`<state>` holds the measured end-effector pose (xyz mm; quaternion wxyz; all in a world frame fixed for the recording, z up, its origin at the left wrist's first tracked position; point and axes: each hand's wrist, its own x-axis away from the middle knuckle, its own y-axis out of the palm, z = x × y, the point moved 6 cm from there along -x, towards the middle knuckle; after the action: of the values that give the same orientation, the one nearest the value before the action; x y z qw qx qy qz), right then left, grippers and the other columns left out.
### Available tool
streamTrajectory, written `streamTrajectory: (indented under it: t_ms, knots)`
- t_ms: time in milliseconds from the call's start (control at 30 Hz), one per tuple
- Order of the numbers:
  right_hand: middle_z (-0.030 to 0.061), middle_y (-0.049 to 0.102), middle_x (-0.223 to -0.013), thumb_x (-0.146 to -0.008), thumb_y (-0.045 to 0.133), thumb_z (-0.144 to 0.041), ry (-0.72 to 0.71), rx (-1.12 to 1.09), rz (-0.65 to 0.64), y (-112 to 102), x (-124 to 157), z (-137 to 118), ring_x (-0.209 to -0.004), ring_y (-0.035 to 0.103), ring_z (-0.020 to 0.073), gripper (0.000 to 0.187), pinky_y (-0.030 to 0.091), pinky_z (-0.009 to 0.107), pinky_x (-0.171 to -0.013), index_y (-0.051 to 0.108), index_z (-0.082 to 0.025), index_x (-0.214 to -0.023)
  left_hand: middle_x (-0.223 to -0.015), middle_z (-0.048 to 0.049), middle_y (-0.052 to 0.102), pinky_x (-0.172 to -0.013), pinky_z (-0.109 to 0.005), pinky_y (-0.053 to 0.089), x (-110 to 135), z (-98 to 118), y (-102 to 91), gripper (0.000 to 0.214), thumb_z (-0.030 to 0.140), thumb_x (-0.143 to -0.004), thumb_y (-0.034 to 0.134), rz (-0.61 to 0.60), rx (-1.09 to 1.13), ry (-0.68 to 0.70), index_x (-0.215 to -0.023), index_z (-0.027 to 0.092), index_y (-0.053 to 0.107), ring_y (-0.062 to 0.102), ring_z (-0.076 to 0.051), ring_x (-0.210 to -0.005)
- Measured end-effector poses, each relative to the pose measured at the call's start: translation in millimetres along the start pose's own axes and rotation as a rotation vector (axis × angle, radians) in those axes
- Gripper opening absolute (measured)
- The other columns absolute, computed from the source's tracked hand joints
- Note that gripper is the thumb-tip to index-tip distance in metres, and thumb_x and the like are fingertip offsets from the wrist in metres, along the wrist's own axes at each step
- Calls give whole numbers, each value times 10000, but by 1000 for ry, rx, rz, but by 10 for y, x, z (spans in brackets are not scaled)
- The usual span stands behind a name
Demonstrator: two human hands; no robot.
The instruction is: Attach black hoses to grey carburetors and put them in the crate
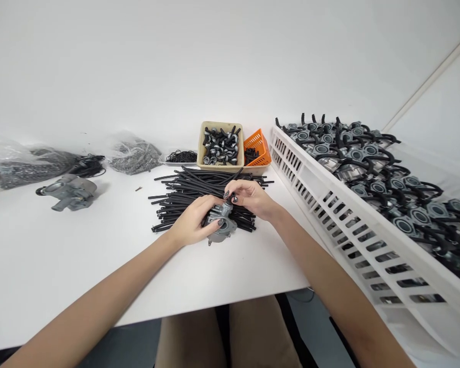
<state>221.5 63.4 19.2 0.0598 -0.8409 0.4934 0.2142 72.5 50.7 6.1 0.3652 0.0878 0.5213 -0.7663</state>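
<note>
"Going left to right, where are your hands and the piece you are working on?"

"Your left hand (193, 222) curls around a grey metal part (223, 235), thumb across its front, near the front edge of a spread of black tubes (205, 176). Beside it, your right hand (255, 198) pinches a small dark piece (229, 200) at the part's upper end; your fingertips hide whether it is separate."

"What would make this step go well for you?"

"Probably a firm left grip, so the body cannot twist. Keep your pinch in line with the upper end and push evenly, not sideways."

"Which containers surround you?"

"At far left, a clear bag (13, 149) holds small grey bits (42, 164); a second bag (124, 137) holds similar ones. Next, a shallow tray (176, 164) holds thin black loops (184, 156). Then a cream bin (219, 167) holds short black hoses and silvery pieces (220, 145). Just beside it, a tilted orange basket (266, 153) holds stubby black pieces (250, 155). On your right, a long white crate (348, 200) is heaped with hose-fitted metal bodies (356, 154)."
</note>
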Motion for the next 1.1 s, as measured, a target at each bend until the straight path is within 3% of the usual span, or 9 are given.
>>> streamTrajectory:
  t_ms: [333,567,733,833,967,1100]
  knots:
    - [18,609,-967,-803,747,-346,-3,-13,-97,9,31,40,-889,581,133,135,479,272,-796,699,-232,-856,-1078,-119,618,-920,-372,438,4,-2,2,282,359,-903,515,4,6,-1,-1102,159,531,579,-249,-1013]
    - [35,642,-997,-755,775,-371,71,177,-75,40,25,7,-931,605,164,341,491,283,-778,656,-220,-1037,-1051,-104,623,-898,-375,446,14,-27,4,275,343,-872,535,18,3,-26,-1086,170,519,591,-248,-988]
    - [11,616,-866,-751,738,-322,82,515,-84,104,23,10,-744,538,129,206,428,257,-662,667,-183,-887,-1028,-83,622,-828,-359,482,49,-126,4,387,366,-796,627,65,39,-154,-1104,185,477,617,-237,-922]
    - [-51,496,-651,-761,688,-308,108,692,9,98,38,56,-586,420,92,144,343,230,-555,638,-179,-802,-1089,-101,609,-881,-380,477,58,-129,-6,446,345,-770,648,89,63,-162,-1138,188,451,610,-255,-1001]
    - [-69,456,-593,-765,641,-272,90,758,89,149,50,51,-555,404,84,99,315,222,-535,595,-185,-754,-1107,-110,607,-898,-400,461,66,-144,-21,476,395,-777,662,92,83,-180,-1158,190,462,597,-267,-1014]
    - [-52,498,-645,-766,634,-246,36,717,64,227,44,-10,-577,418,87,76,331,225,-552,583,-190,-755,-1149,-115,605,-920,-380,452,57,-136,-27,590,574,-805,620,156,385,-144,-1223,189,460,588,-262,-1041]
